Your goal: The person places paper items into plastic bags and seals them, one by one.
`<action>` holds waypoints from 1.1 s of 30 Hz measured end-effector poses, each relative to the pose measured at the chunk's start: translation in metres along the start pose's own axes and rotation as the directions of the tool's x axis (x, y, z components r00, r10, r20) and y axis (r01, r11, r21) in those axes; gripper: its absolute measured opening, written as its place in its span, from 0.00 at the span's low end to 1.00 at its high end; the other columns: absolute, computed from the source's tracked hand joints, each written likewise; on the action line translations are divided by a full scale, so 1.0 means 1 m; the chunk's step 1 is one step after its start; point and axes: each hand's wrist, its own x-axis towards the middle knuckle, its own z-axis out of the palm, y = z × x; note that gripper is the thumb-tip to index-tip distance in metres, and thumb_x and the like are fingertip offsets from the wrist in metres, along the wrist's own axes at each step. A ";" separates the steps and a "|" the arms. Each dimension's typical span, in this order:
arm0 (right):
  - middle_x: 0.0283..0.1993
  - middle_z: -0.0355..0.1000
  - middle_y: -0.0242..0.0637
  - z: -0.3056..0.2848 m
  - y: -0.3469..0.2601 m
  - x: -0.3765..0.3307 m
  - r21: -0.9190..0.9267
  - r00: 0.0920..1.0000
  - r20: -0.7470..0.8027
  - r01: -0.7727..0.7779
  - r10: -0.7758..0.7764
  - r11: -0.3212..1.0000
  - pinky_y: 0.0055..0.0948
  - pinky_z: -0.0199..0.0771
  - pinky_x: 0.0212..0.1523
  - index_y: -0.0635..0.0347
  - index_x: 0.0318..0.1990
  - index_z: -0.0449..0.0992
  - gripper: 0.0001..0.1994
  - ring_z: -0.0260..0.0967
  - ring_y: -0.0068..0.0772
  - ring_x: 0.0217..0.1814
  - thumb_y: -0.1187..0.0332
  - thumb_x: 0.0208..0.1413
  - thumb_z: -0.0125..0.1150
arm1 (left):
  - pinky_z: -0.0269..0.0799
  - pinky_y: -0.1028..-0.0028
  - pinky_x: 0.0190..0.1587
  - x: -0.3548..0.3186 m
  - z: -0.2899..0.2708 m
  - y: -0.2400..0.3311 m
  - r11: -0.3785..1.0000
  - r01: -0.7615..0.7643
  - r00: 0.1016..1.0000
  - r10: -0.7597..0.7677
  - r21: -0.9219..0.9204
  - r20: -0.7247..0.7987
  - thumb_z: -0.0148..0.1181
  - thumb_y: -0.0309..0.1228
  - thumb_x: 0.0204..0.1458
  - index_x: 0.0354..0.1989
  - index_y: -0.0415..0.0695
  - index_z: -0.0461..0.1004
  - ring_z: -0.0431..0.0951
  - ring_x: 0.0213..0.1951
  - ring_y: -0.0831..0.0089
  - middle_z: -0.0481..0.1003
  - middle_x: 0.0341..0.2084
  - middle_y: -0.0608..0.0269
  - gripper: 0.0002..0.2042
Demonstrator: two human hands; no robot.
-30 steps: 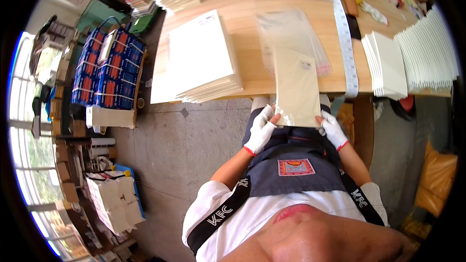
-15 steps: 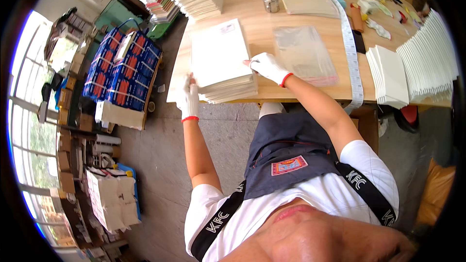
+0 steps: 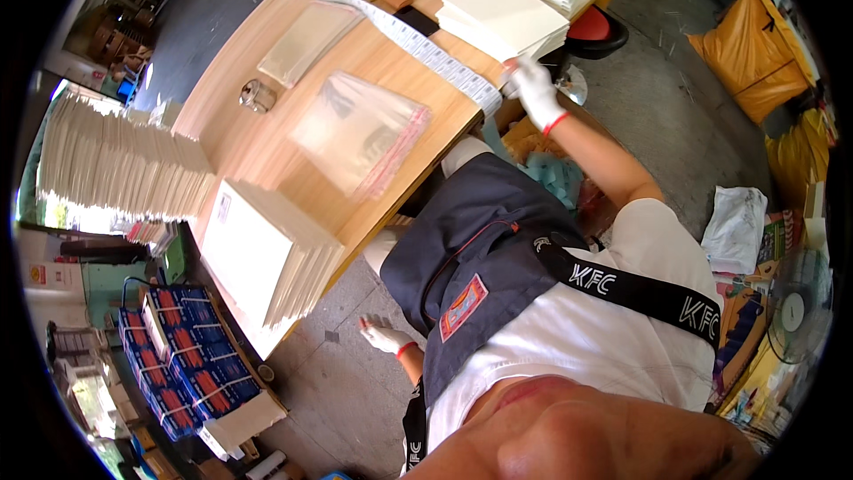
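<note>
The wooden table (image 3: 267, 138) carries stacks of cream sheets within reach, with clear plastic bags (image 3: 360, 129) lying flat in the middle. The right hand (image 3: 533, 89), gloved, closes its fingers on the corner of the cream stack (image 3: 502, 13) at the table's edge, seemingly to peel off a sheet. The left hand (image 3: 384, 336) hangs low beside the apron, fingers spread and holding nothing.

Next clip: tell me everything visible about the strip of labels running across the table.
The strip of labels is a long, narrow white band, papery in look, printed with small dark marks in repeating segments. It lies flat on the wooden table, running from the far clutter to the near edge, where its end bends over. The right hand, in a white glove with a red cuff, is at that end, beside a stack of white sheets.
</note>
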 end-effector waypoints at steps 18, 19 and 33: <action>0.27 0.66 0.30 -0.111 0.032 0.153 0.381 0.914 -0.244 -0.218 0.326 0.898 0.18 0.60 0.16 0.55 0.42 0.72 0.10 0.63 0.21 0.21 0.63 0.55 0.55 | 0.62 0.59 0.52 -0.024 0.226 0.097 -0.116 -0.981 0.056 0.584 0.152 0.810 0.55 0.26 0.45 0.47 0.46 0.73 0.71 0.46 0.59 0.72 0.45 0.57 0.17; 0.26 0.67 0.33 -0.101 0.027 0.153 0.417 0.909 -0.262 -0.196 0.325 0.887 0.20 0.61 0.15 0.57 0.35 0.72 0.08 0.64 0.24 0.19 0.63 0.53 0.58 | 0.58 0.55 0.55 -0.025 0.245 0.105 -0.254 -0.946 0.029 0.549 0.200 0.835 0.56 0.30 0.46 0.48 0.47 0.72 0.69 0.48 0.59 0.71 0.47 0.57 0.17; 0.46 0.70 0.42 -0.015 -0.027 0.004 0.283 0.798 0.486 -0.529 0.356 0.800 0.23 0.76 0.40 0.71 0.53 0.61 0.24 0.72 0.28 0.43 0.67 0.50 0.54 | 0.71 0.61 0.42 0.020 0.304 0.111 -0.180 -0.899 0.387 0.094 0.398 0.917 0.57 0.30 0.42 0.38 0.53 0.71 0.69 0.46 0.64 0.71 0.39 0.66 0.12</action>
